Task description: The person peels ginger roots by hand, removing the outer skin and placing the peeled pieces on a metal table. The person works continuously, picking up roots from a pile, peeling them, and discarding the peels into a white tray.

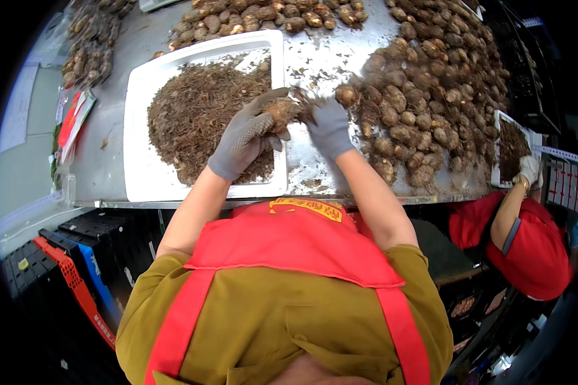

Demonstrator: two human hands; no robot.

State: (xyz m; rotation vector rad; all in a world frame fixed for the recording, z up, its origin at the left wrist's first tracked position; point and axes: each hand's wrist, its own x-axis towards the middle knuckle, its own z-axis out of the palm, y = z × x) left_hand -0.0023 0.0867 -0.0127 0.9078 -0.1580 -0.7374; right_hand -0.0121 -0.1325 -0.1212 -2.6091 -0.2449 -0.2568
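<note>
My left hand (248, 132), in a grey dotted work glove, holds a brown, hairy taro corm (281, 113) over the right rim of a white plastic tub (139, 168). Dark loose fibres (304, 107) stick out from the corm's right end. The fingers of my right hand (331, 126), gloved in grey and blurred, close on these fibres; its fingertips are partly hidden. Inside the tub lies a heap of brown fibrous husk scraps (197, 115). Just right of my right hand begins a large pile of unpeeled taro corms (414, 110).
More taro corms (250, 17) lie at the back of the metal table (106, 144). Bagged corms (89, 60) sit at the far left. Folded crates (77, 284) stand below left. At right, a co-worker's gloved hand (530, 171) touches a smaller white tub (497, 179).
</note>
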